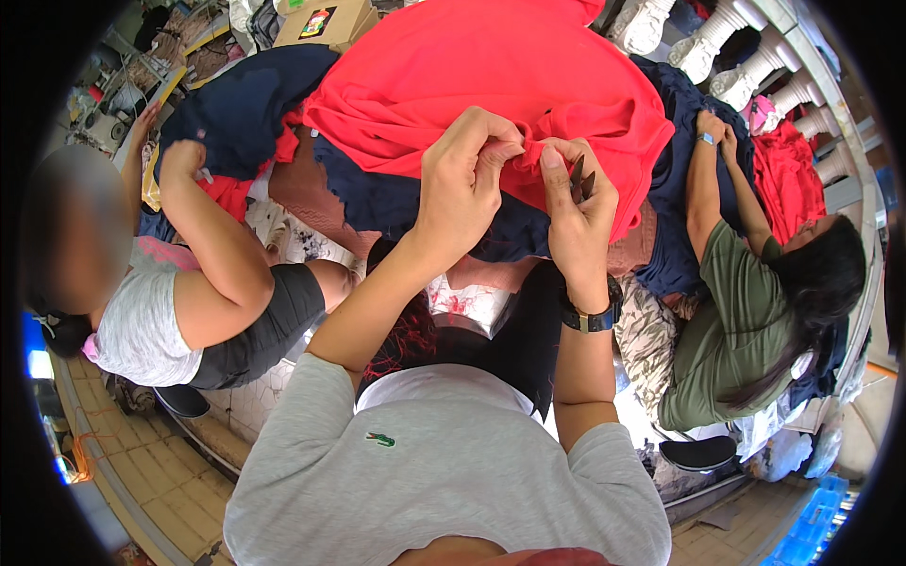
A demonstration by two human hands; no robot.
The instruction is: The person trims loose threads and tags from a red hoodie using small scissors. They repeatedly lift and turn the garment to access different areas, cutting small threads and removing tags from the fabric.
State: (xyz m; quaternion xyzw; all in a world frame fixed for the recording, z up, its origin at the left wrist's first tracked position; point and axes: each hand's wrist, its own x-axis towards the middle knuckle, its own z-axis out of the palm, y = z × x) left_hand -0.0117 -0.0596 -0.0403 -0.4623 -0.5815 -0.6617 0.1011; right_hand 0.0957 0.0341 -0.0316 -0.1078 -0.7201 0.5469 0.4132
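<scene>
A large red garment [491,66] lies spread over a heap of cloth in front of me. My left hand [462,179] pinches a fold at its near edge. My right hand [578,203], with a dark watch on the wrist, grips small dark thread snips [578,179] right beside that pinched fold, blades pointing up against the red cloth. Navy blue garments [406,203] lie under and around the red one.
A person in a grey top [142,321] sits at my left, handling navy and red cloth [236,118]. Another person in an olive shirt [731,311] sits at my right, hands on navy cloth. A cardboard box [326,21] stands at the far side; white balusters [755,57] run along the upper right.
</scene>
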